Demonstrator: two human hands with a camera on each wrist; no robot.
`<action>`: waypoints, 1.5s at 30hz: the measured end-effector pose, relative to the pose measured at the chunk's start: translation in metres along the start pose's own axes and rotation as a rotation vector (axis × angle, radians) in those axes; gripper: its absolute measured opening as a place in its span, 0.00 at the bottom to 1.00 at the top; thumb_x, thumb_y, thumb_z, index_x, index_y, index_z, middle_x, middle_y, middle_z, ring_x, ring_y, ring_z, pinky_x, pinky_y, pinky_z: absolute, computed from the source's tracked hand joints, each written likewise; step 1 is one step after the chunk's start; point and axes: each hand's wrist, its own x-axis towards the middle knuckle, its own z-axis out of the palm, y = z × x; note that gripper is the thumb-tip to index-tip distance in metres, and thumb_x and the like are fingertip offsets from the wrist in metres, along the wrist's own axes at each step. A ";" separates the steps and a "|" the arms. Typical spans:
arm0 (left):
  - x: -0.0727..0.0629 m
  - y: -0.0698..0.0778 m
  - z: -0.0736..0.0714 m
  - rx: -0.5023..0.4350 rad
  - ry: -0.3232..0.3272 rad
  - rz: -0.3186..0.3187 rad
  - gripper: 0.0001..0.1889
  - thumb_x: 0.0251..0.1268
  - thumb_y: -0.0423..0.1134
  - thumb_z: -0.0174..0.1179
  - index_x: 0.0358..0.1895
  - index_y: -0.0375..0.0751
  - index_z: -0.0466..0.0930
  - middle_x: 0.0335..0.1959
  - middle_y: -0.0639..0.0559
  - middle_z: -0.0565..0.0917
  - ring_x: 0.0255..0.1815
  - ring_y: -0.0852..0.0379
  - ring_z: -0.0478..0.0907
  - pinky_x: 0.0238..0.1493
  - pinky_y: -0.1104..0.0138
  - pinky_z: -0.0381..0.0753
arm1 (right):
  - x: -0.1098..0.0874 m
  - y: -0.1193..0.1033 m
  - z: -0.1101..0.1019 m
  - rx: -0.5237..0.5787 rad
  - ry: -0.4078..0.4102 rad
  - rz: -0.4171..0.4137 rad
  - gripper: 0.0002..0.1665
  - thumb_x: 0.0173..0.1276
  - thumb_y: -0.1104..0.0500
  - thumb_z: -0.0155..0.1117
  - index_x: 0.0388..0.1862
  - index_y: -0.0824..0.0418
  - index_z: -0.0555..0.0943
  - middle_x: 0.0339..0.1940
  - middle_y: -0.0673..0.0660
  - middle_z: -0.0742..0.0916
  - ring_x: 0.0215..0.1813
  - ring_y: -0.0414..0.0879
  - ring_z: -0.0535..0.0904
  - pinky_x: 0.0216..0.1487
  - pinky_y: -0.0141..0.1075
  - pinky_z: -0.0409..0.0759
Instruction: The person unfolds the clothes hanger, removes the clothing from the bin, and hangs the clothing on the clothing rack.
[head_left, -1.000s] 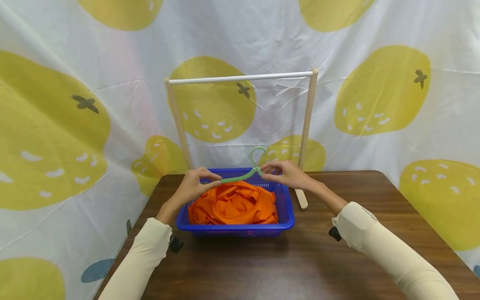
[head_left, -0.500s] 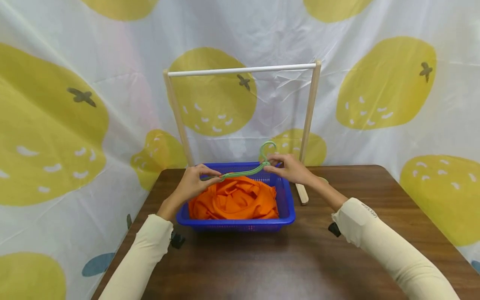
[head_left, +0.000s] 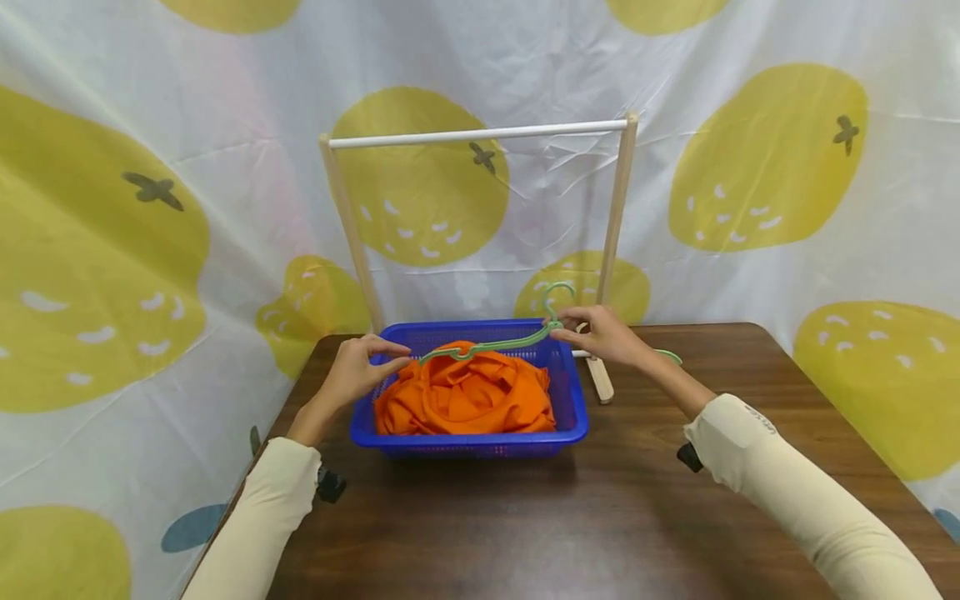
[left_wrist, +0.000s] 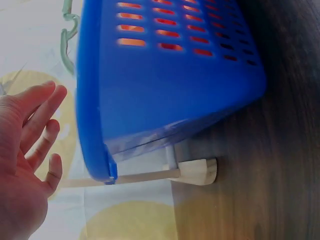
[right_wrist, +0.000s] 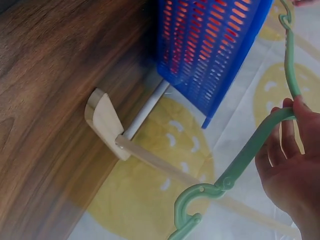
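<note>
A light green clothes hanger is held above the basket, its hook pointing up. My right hand pinches it close under the hook; one arm of the hanger runs past that hand in the right wrist view, and its tip shows behind the forearm in the head view. My left hand is just off the other end, thumb and fingers apart, holding nothing. In the left wrist view the left hand has loosely bent fingers beside the basket rim. Below lies a bundled orange cloth in a blue plastic basket.
Behind the basket stands a rack with a white top rod and wooden posts. One wooden foot reaches forward at the basket's right. A brown wooden table carries everything. A fruit-print curtain hangs close behind and at the sides.
The hanger has shifted right with my right hand. My left hand, which pinched its left arm earlier, has let go and moved slightly left. The head view has tilted slightly.
</note>
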 end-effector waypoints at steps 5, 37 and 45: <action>-0.002 -0.004 0.001 0.014 -0.004 -0.007 0.09 0.62 0.36 0.76 0.45 0.39 0.93 0.38 0.46 0.90 0.44 0.45 0.85 0.46 0.50 0.82 | -0.001 0.008 0.001 -0.002 -0.006 -0.012 0.13 0.71 0.65 0.71 0.52 0.69 0.87 0.34 0.58 0.90 0.38 0.52 0.87 0.40 0.40 0.87; 0.002 -0.001 0.015 0.014 -0.112 0.058 0.09 0.63 0.36 0.75 0.46 0.40 0.93 0.38 0.47 0.90 0.43 0.44 0.82 0.46 0.47 0.81 | 0.005 -0.003 0.027 0.024 0.048 -0.041 0.15 0.69 0.62 0.74 0.54 0.65 0.89 0.38 0.56 0.93 0.38 0.48 0.89 0.39 0.38 0.86; 0.018 0.017 0.020 0.007 -0.110 0.121 0.08 0.67 0.37 0.72 0.46 0.41 0.93 0.38 0.49 0.90 0.43 0.48 0.81 0.46 0.51 0.80 | 0.015 -0.016 0.033 0.052 0.033 -0.031 0.13 0.71 0.59 0.72 0.54 0.58 0.91 0.37 0.51 0.93 0.38 0.45 0.88 0.40 0.34 0.84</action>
